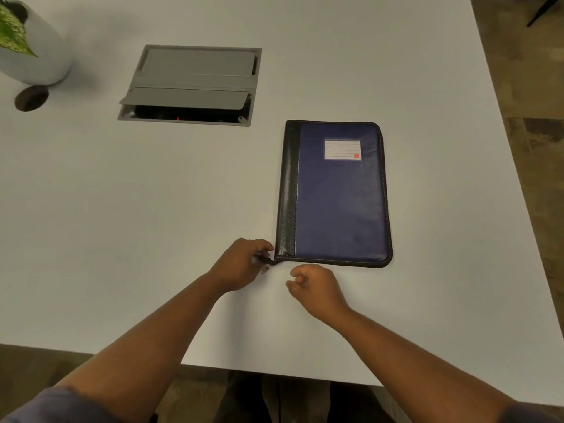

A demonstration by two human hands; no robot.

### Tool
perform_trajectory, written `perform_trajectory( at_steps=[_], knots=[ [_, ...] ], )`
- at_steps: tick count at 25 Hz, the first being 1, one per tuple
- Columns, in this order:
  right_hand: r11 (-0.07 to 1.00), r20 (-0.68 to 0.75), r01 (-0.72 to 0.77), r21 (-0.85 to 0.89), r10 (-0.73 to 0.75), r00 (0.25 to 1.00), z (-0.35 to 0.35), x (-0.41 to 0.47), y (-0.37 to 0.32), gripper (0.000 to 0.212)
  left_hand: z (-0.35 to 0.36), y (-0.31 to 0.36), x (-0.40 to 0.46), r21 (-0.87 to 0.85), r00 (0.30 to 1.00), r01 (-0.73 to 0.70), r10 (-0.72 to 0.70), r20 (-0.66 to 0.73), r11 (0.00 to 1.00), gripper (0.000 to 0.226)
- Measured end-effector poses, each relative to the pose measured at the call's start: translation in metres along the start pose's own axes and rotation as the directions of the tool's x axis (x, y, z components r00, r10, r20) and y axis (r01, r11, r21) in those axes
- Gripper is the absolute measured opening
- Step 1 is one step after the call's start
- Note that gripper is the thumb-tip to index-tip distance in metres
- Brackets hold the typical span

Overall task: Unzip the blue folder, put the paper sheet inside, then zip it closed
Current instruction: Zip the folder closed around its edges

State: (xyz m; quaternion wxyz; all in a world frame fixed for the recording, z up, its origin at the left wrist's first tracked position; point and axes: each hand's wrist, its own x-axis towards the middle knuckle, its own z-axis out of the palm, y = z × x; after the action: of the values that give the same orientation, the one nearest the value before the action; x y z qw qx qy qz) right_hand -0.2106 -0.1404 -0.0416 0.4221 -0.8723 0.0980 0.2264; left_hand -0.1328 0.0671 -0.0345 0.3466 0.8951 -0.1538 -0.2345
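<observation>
At about ten o'clock on the bench we see a white plant pot with a green leaf, far from the work, so it does not disturb us. At about twelve o'clock a grey cable box is set into the bench, with its near flap a little lifted.

Our left hand is at the near left corner of the blue folder, and its fingers pinch a small dark part there, which we judge to be the zipper pull. This is where the zipper ends, beside the black spine, so it is the natural place to begin or to finish the zip. Our right hand hovers just beside the near edge of the folder, at about five o'clock from the pull, loosely curled and holding nothing; we think it waits to steady the folder.

The folder lies flat and closed, right of centre on the bench. The paper sheet is not visible anywhere; whether it is already inside, we cannot tell.

On the cover there is a white label with ruled lines and a small red mark. The lines are empty, and the mark is too small to read.
</observation>
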Motion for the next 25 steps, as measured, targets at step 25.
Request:
perform_trajectory(
  at_steps=[25],
  knots=[
    [0.989, -0.14, -0.104, -0.102, 0.089, 0.986, 0.041, 0.016, -0.029, 0.022, 0.006, -0.016, 0.002, -0.329, 0.98, 0.183, -0.145, 0.139, 0.926, 0.012]
  ],
)
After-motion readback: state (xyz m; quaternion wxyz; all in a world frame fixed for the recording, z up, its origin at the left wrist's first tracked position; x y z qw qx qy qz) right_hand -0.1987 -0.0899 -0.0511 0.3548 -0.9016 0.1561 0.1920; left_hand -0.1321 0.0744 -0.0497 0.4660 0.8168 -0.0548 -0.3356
